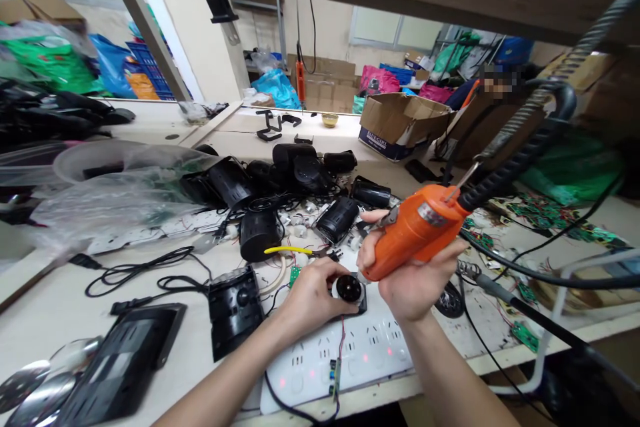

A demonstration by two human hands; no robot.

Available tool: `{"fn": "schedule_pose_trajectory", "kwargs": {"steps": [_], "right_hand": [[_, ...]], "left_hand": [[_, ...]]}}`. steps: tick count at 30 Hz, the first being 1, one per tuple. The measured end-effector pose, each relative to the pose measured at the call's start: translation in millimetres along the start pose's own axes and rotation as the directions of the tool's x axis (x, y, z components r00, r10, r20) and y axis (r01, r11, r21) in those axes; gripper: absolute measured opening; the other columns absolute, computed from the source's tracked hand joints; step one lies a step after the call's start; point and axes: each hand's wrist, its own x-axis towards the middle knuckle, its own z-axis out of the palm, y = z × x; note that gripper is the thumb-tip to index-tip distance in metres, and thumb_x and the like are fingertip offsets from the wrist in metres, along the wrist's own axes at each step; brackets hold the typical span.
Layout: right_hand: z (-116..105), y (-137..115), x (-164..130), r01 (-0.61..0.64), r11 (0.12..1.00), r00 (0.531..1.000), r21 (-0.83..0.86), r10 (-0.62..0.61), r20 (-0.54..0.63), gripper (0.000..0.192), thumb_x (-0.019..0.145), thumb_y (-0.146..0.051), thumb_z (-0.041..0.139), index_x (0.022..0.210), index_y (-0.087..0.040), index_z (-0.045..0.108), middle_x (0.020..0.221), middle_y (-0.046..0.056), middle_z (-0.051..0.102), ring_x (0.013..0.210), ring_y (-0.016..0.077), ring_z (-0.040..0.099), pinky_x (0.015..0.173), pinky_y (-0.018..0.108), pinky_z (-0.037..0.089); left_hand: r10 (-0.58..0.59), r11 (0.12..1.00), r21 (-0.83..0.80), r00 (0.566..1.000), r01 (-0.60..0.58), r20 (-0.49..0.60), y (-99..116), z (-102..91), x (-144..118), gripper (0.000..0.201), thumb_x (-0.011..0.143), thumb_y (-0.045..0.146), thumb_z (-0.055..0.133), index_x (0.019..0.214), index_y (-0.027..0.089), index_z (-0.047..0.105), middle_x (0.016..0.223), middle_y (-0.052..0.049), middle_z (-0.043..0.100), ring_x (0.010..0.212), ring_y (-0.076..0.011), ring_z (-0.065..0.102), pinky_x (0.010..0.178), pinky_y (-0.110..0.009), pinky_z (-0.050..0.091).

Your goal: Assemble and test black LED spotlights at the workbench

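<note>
We see the right hand (pixel 410 280) wrapped tight around an orange electric screwdriver (pixel 417 230), a smooth, glossy plastic barrel held tilted, its tip pointing down and left toward a small round black part (pixel 349 288). A thick, ribbed black cable (pixel 520 157) leaves the tool's back end and curves up to the right. The left hand (pixel 313 293) is curled over that round part, fingers pressing its edge and holding it down. The part is a dark disc with a shiny centre seated in a pale ring, and it rests on a white power strip (pixel 350 353) near the table's front edge; the strip is flat, smooth plastic with small red lights glowing. The two hands are close together, almost touching.

Just left of the left hand stands a boxy black plastic housing (pixel 234 310) with moulded ribs. A yellow wire (pixel 287 250) lies beyond the hands. Farther toward the middle of the table (pixel 50 307) we see a heap of rounded black casings (pixel 280 193). Crumpled clear plastic bags (pixel 110 187) lie at the left edge, green circuit boards (pixel 535 223) toward the right edge, and a cardboard box (pixel 405 123) toward the far right.
</note>
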Motion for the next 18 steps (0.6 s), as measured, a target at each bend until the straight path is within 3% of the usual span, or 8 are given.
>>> {"fn": "schedule_pose_trajectory", "kwargs": {"steps": [7,18], "right_hand": [[3.9,3.4,-3.9,0.028,0.998,0.999,0.049,-0.030,0.041,0.076,0.072,-0.084,0.048,0.092,-0.016,0.076,0.049,0.004,0.060,0.037,0.0163,0.046,0.036,0.028,0.037],[2.4,4.2,-4.9,0.032,0.999,0.999,0.015,-0.032,0.008,0.075,0.070,-0.084,0.048,0.089,-0.017,0.075,0.047,0.003,0.058,0.035,0.0163,0.045,0.035,0.027,0.034]], "left_hand": [[0.050,0.999,0.019,0.999,-0.049,-0.018,1.9,2.8,-1.9,0.037,0.053,0.026,0.089,0.084,0.019,0.070,0.083,0.002,0.063,0.076,-0.0174,0.055,0.070,-0.027,0.039],[0.069,0.996,0.051,0.998,-0.069,-0.012,2.7,1.8,-1.3,0.039,0.052,0.026,0.089,0.080,0.019,0.063,0.084,0.002,0.064,0.078,-0.0180,0.055,0.068,-0.027,0.037]]}}
